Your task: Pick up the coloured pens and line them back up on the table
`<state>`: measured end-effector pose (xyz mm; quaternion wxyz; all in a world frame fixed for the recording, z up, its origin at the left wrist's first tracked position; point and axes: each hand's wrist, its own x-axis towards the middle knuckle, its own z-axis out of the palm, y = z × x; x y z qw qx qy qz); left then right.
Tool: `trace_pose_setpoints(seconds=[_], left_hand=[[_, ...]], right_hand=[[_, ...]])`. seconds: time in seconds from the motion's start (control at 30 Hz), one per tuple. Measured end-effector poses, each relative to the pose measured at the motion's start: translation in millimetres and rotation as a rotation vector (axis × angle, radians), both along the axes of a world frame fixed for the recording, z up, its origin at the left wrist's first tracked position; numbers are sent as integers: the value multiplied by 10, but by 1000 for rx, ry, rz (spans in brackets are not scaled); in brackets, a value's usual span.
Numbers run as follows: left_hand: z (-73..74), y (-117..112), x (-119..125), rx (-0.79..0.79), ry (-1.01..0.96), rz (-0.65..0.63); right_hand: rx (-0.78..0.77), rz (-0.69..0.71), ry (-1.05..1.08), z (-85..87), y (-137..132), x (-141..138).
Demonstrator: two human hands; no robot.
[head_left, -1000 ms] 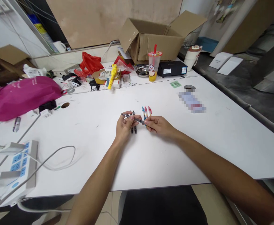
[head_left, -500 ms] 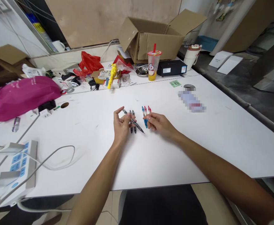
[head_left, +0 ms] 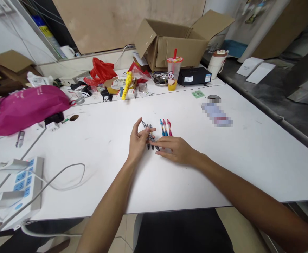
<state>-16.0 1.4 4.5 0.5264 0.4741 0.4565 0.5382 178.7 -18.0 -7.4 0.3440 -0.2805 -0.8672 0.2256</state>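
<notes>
My left hand (head_left: 139,141) is closed on a grey-and-black pen (head_left: 151,136), thumb laid along its barrel and index finger at the top end. The pen slants, its lower end pointing toward my right hand (head_left: 179,149). Fingers and thumb of the right hand are around that lower end, seemingly pinching it. Behind the held pen, two dark pens (head_left: 152,146) lie side by side on the table, partly hidden by my left fingers. To their right lie a blue pen (head_left: 162,127), a red pen (head_left: 165,126) and a pink pen (head_left: 169,126), their near ends partly covered by the right hand.
A power strip (head_left: 24,188) with cables sits at the left of the white table (head_left: 90,189). Along the back are a magenta bag (head_left: 35,107), a red plastic bag (head_left: 102,71), a drink cup (head_left: 173,75), a black box (head_left: 194,76) and a cardboard box (head_left: 179,51).
My right hand has moved left and toward me, from beside the coloured pens to the held pen's lower end. The left hand keeps hold of that pen, which now stands a little steeper.
</notes>
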Motion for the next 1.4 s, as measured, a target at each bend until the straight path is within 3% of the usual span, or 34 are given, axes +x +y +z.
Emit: trace_pose_setpoints(seconds=[0.2,0.43,0.67,0.97,1.27,1.4], left_hand=[[-40,42,-39,43,202,119],[-63,41,-43,40,278,108],[-62,26,-28,53,323,101],[-108,21,-27,99,329,103],[-55,8,-17,62,417,107],[-77,17,-21,84,379,112]], right_hand=[[79,-188,-119,-65,50,-8],[209,-183,-298,-81,109,-40],[262,-175,-332,-139,167,-56],[205,-185,-315,-77,177,19],[160,-256,-405,-35,245,203],[183,-259,-323,-34,282,188]])
